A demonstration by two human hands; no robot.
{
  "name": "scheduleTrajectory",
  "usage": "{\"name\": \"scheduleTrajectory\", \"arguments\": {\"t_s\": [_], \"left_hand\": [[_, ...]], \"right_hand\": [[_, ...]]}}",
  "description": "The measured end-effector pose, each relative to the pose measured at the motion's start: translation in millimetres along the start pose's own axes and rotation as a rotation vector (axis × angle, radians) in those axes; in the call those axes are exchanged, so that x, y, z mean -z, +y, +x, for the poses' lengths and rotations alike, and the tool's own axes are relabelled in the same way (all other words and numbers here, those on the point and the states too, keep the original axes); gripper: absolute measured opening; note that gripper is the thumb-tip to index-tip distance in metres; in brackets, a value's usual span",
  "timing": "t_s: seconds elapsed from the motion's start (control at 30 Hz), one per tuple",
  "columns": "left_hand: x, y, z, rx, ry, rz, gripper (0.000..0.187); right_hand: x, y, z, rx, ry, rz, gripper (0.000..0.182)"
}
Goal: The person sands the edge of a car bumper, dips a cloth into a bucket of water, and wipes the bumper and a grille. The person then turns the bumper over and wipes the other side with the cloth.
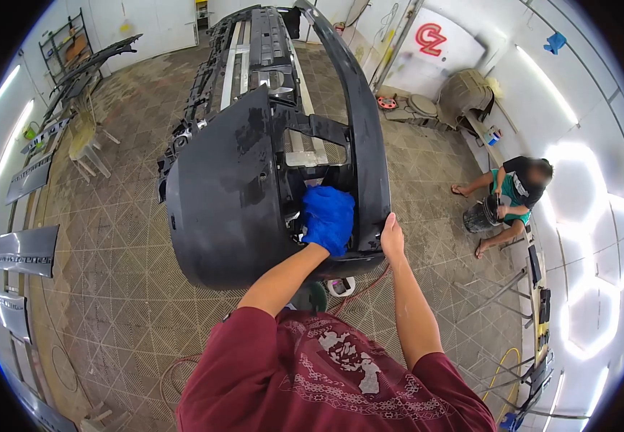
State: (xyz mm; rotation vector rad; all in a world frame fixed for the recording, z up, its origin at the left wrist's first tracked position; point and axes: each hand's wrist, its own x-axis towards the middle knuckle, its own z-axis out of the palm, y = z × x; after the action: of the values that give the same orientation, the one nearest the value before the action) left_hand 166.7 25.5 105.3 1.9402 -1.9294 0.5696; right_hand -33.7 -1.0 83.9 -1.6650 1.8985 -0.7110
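A large black car bumper (218, 209) stands in front of me, with damp-looking dark patches on its left part. My left hand (318, 250) is at the opening in its near end, closed on a crumpled blue cloth (328, 216). The cloth hides most of the fingers. On the bumper's right outer edge, my right hand (393, 236) grips the rim, its fingertips partly out of sight.
A seated person (521, 183) at the right holds a black bucket (480, 214). Below the bumper sit a white tub (341, 286) and a hose. A plastic chair (88, 144) and grey panels (27, 250) line the left; metal stands (496, 295) are at right.
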Motion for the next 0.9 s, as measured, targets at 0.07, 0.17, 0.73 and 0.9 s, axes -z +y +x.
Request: {"name": "scheduleTrajectory", "arguments": {"t_s": [0.07, 0.17, 0.73, 0.9], "left_hand": [[-6, 15, -10, 0.004, -0.035, 0.158, 0.012], [-9, 28, -16, 0.014, -0.067, 0.416, 0.013], [14, 39, -28, 0.039, -0.038, 0.159, 0.017], [7, 50, -67, -0.159, -0.066, 0.307, 0.023]], "right_hand": [[3, 8, -5, -0.019, 0.012, -0.011, 0.082], [5, 9, 3, -0.012, -0.053, -0.016, 0.08], [1, 5, 0, 0.012, -0.011, 0.014, 0.078], [-2, 2, -5, 0.064, 0.1, 0.073, 0.076]]}}
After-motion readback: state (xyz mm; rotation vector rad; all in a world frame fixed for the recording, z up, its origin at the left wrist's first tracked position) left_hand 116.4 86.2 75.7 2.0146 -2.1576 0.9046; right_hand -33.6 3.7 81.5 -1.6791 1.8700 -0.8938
